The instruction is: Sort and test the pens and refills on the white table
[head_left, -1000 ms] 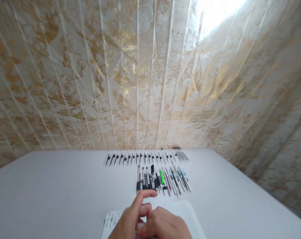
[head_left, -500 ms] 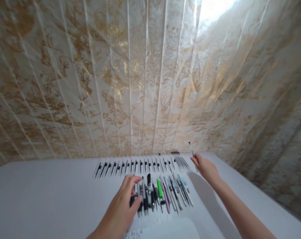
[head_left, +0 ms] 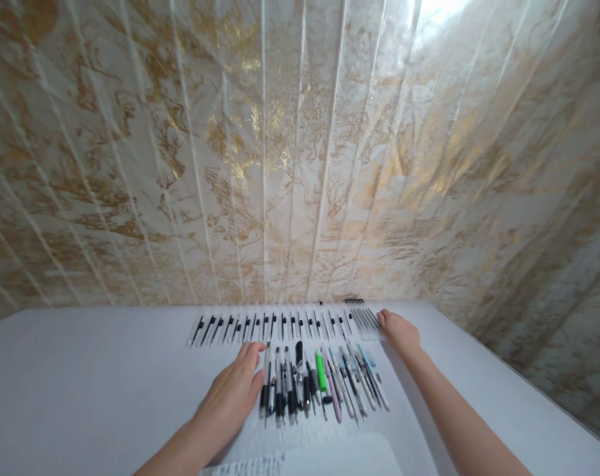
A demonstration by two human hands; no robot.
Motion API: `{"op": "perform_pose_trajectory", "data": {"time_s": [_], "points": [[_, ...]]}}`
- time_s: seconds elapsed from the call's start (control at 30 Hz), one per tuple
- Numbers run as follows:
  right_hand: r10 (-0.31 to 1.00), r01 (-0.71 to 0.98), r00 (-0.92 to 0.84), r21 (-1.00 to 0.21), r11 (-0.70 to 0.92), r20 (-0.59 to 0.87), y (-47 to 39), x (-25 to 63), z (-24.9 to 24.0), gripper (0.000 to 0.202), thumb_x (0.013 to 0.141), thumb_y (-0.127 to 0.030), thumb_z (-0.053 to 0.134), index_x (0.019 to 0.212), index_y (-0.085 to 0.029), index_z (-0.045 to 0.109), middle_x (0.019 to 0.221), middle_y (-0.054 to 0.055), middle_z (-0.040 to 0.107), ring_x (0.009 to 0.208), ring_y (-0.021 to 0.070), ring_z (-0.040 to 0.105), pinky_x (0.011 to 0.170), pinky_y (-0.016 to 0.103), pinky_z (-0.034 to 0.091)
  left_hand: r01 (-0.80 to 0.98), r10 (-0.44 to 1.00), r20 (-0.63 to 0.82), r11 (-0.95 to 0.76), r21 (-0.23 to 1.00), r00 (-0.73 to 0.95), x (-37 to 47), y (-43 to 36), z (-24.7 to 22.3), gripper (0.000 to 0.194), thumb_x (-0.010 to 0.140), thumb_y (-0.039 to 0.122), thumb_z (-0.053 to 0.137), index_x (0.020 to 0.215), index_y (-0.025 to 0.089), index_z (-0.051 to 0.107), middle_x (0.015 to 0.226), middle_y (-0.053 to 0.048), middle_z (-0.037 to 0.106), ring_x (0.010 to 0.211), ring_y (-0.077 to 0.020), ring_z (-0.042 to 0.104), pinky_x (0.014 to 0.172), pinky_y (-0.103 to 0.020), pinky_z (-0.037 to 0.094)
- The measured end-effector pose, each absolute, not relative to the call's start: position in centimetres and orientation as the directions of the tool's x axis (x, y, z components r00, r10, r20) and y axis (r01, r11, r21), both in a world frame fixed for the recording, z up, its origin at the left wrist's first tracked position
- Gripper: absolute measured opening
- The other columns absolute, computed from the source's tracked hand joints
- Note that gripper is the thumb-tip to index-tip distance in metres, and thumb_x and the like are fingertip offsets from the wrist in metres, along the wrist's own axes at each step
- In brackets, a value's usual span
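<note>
My left hand (head_left: 233,382) rests at the left end of a group of pens, thumb and index finger apart. Its fingertips are beside a clear pen with a black grip (head_left: 265,398); whether they touch it I cannot tell. My right hand (head_left: 400,332) is at the far right of the back row, fingers pinched at the end of a set of thin, black-tipped pen refills (head_left: 363,320). The refill in the pinch is mostly hidden by the fingers. A green highlighter (head_left: 320,370) lies among the pens in the front group.
Clear tubes with black clips (head_left: 250,328) form a long row along the back of the white table (head_left: 106,383). A white sheet (head_left: 342,456) lies at the front, beside paper with writing (head_left: 260,464). A gold-patterned curtain (head_left: 280,165) hangs behind.
My right hand has lowered the thin refill from above the table to the right end of the back row. My left hand has shifted slightly left, uncovering the leftmost pens.
</note>
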State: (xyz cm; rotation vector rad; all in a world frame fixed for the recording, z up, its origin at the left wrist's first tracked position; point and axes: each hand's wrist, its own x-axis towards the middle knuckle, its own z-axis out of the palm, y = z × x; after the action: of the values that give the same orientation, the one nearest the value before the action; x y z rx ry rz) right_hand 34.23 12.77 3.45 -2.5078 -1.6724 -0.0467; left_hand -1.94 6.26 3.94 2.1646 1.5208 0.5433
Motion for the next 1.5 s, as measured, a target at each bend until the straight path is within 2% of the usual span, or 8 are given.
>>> {"op": "perform_pose_trajectory", "data": {"time_s": [0.17, 0.53, 0.67, 0.77, 0.93, 1.1, 1.27, 1.5], "points": [[0.902, 0.915, 0.383, -0.215, -0.341, 0.2, 10.3, 33.4, 5.2, 0.036, 0.095, -0.031, 0.034, 0.119, -0.013, 0.055, 0.105, 0.015, 0.068, 0.095, 0.027, 0.063, 0.074, 0.036, 0.045, 0.838, 0.942, 0.036, -0.313, 0.447, 0.333, -1.5, 5.5, 4.0, 0.029, 0.089, 0.022, 0.032, 0.116, 0.016, 0.041, 0.119, -0.014, 0.051, 0.1, -0.0241, 0.06, 0.083, -0.034, 0.044], [0.875, 0.902, 0.168, -0.429, 0.049, 0.454, 5.1, 27.7, 11.4, 0.037, 0.088, -0.039, 0.039, 0.117, -0.021, 0.052, 0.088, 0.005, 0.069, 0.068, 0.0195, 0.062, 0.063, 0.029, 0.041, 0.918, 0.948, -0.001, -0.309, 0.248, 0.319, -1.1, 4.5, 4.2, 0.037, 0.085, 0.011, 0.034, 0.119, 0.016, 0.046, 0.117, -0.011, 0.05, 0.094, -0.0219, 0.062, 0.075, -0.03, 0.045], [0.895, 0.885, 0.096, -0.449, 0.124, 0.437, 3.9, 26.2, 12.5, 0.034, 0.088, -0.038, 0.039, 0.113, -0.022, 0.054, 0.083, 0.004, 0.067, 0.065, 0.0187, 0.06, 0.062, 0.029, 0.041, 0.94, 0.96, -0.048, -0.258, 0.225, 0.275, -1.1, 4.0, 5.0, 0.046, 0.08, 0.002, 0.035, 0.124, 0.014, 0.043, 0.122, -0.014, 0.051, 0.102, -0.0223, 0.06, 0.08, -0.03, 0.043], [0.917, 0.891, 0.033, -0.427, 0.154, 0.399, 3.3, 24.9, 12.8, 0.03, 0.088, -0.035, 0.04, 0.11, -0.022, 0.056, 0.08, 0.003, 0.067, 0.066, 0.0187, 0.06, 0.061, 0.028, 0.041, 0.956, 0.972, -0.079, -0.201, 0.215, 0.222, -1.2, 3.8, 5.5, 0.04, 0.078, -0.001, 0.036, 0.113, 0.01, 0.051, 0.113, -0.016, 0.057, 0.099, -0.0256, 0.062, 0.079, -0.032, 0.043], [0.948, 0.878, -0.104, -0.42, 0.229, 0.299, 2.9, 21.7, 11.9, 0.026, 0.088, -0.028, 0.042, 0.101, -0.019, 0.062, 0.071, 0.003, 0.067, 0.064, 0.0183, 0.06, 0.059, 0.026, 0.037, 0.949, 0.987, -0.086, -0.105, 0.298, 0.136, -3.0, 4.2, 6.3, 0.021, 0.078, 0.003, 0.039, 0.085, 0.013, 0.055, 0.088, -0.015, 0.064, 0.087, -0.03, 0.065, 0.074, -0.036, 0.042], [0.949, 0.823, -0.25, -0.475, 0.312, 0.19, 2.2, 18.0, 10.1, 0.021, 0.083, -0.012, 0.048, 0.08, -0.019, 0.067, 0.07, 0.002, 0.069, 0.063, 0.015, 0.06, 0.056, 0.022, 0.035, 0.786, 0.982, -0.042, -0.122, 0.607, 0.185, -4.6, 4.8, 7.7, 0.011, 0.077, 0.016, 0.045, 0.068, 0.022, 0.043, 0.063, 0.0, 0.056, 0.068, -0.0222, 0.063, 0.061, -0.029, 0.041], [0.93, 0.872, -0.35, -0.323, 0.368, 0.116, 0.9, 14.2, 7.6, 0.016, 0.079, -0.008, 0.055, 0.076, -0.019, 0.067, 0.07, 0.001, 0.07, 0.064, 0.0154, 0.063, 0.055, 0.022, 0.034, 0.312, 0.978, -0.06, -0.005, 0.95, 0.2, -4.2, 5.5, 7.9, 0.015, 0.077, 0.034, 0.047, 0.071, 0.022, 0.04, 0.056, 0.007, 0.049, 0.052, -0.013, 0.055, 0.046, -0.022, 0.039], [0.64, 0.698, -0.705, 0.139, 0.702, 0.307, 0.9, 11.2, 3.8, 0.006, 0.083, -0.021, 0.065, 0.08, -0.019, 0.06, 0.087, 0.001, 0.063, 0.08, 0.0192, 0.057, 0.058, 0.029, 0.041, -0.103, 0.97, -0.184, 0.201, 0.974, 0.159, -5.6, 6.3, 6.5, 0.024, 0.07, 0.033, 0.063, 0.082, 0.014, 0.053, 0.067, 0.003, 0.056, 0.048, -0.0058, 0.049, 0.045, -0.017, 0.037]]}}
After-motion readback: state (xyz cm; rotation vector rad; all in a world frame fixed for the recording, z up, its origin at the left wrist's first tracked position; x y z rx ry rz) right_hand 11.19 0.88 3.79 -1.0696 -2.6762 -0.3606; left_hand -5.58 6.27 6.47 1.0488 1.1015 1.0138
